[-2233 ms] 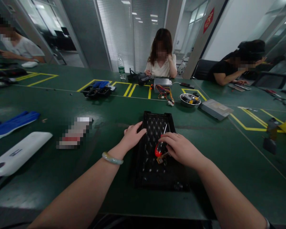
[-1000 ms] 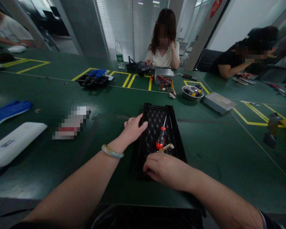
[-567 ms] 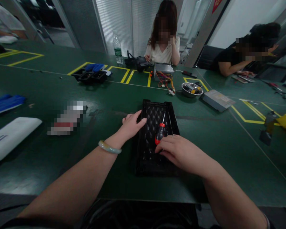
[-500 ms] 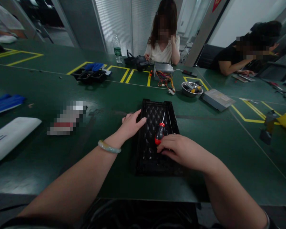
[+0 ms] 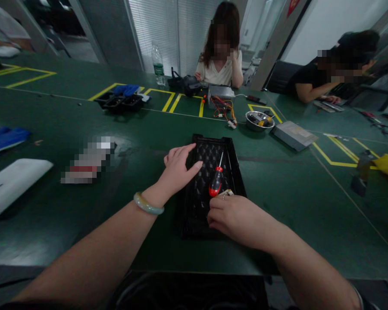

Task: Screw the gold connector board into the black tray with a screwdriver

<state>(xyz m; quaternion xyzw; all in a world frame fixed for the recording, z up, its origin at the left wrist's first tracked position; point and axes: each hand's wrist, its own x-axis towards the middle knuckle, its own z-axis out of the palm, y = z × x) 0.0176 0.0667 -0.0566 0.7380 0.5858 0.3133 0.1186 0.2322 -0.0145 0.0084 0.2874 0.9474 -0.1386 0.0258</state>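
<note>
In front of me on the green table stands a black plastic tray [image 5: 210,228] with a bumpy floor. Inside it lies a screwdriver [image 5: 215,183] with a red and black handle, its shaft directed away from me. My left hand [image 5: 179,165], a bangle on its wrist, is open at the tray's left rim, fingers and thumb apart. Over the near right part of the tray is my right hand [image 5: 231,217], fingers curled and closed. A small pale piece [image 5: 226,193] shows at its far edge by the ring. My fingers hide the rest of that piece.
Beyond the tray are a metal bowl [image 5: 259,121], a grey metal box [image 5: 294,134] and a power supply [image 5: 221,92] with coloured wires. Leftward lie a white case [image 5: 17,183], a blue glove [image 5: 6,138] and black bins [image 5: 119,102]. Two people [image 5: 221,71] sit across the table.
My right hand has moved toward me and slightly left in the tray, and a pale piece now shows at it. My left hand has spread its thumb and fingers a little at the rim.
</note>
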